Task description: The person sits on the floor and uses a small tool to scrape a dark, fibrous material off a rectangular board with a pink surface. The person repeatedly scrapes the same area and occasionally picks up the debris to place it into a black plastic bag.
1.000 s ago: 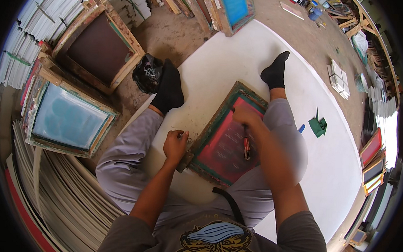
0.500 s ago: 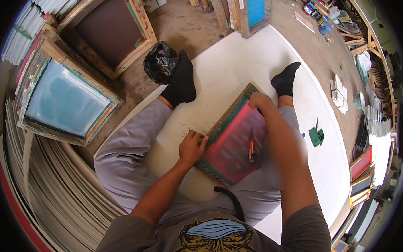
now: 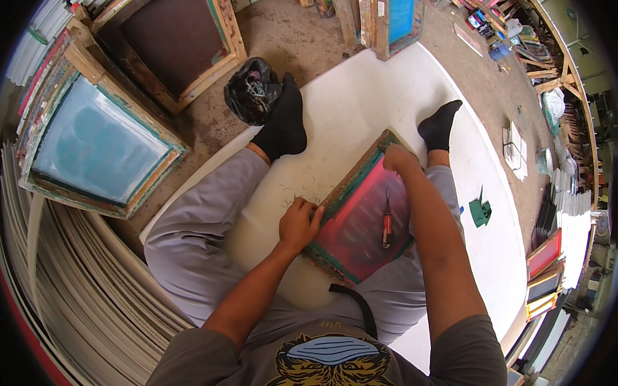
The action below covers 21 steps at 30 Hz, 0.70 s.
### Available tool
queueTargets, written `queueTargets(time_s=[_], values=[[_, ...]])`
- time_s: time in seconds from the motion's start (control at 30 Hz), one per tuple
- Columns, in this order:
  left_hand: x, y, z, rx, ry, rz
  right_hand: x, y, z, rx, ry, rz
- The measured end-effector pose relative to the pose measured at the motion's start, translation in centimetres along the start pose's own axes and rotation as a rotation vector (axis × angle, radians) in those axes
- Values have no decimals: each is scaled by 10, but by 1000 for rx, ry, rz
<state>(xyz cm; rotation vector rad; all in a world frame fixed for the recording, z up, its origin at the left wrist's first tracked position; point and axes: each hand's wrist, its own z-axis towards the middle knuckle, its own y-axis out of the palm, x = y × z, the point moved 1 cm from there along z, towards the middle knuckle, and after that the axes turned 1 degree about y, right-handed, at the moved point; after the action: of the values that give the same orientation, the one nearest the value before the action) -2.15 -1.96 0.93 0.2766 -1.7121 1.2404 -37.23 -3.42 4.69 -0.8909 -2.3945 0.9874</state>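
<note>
A wooden screen printing frame (image 3: pixel 328 260) with pinkish-red mesh and green edging rests aslant between my legs. My left hand (image 3: pixel 300 223) grips its left side rail, with the thumb toward the mesh. At the frame's far end, my right hand (image 3: pixel 400 157) is closed in a fist; whatever it holds is hidden by the hand. A screwdriver (image 3: pixel 387 226) with a red and black handle lies on the mesh, its shaft pointing away from me. Thin dark bits (image 3: pixel 296 201) are scattered on the white sheet beside my left hand.
I sit on a large white sheet (image 3: pixel 354 82). A black plastic bag (image 3: pixel 251 92) stands by my left foot. More screen frames (image 3: pixel 110 148) lean at the left, above stacked pale sheets (image 3: pixel 81 280). A green scrap (image 3: pixel 480 210) lies at the right.
My right forearm, smeared by motion before, now shows sharply, and the right hand is still at the frame's far end. The whole view has shifted slightly. My left hand keeps its hold.
</note>
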Motion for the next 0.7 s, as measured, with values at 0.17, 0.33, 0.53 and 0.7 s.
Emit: queueTargets(time_s=[0.17, 0.33, 0.53, 0.7], values=[[0, 2, 1, -12, -15, 12, 8, 29, -14, 270, -36, 131], [6, 1, 0, -45, -43, 45, 10, 52, -17, 336, 13, 277], [6, 1, 1, -47, -40, 33, 5, 77, -27, 483, 14, 538], [-22, 15, 10, 48, -113, -169, -9, 120, -34, 347, -350, 605]])
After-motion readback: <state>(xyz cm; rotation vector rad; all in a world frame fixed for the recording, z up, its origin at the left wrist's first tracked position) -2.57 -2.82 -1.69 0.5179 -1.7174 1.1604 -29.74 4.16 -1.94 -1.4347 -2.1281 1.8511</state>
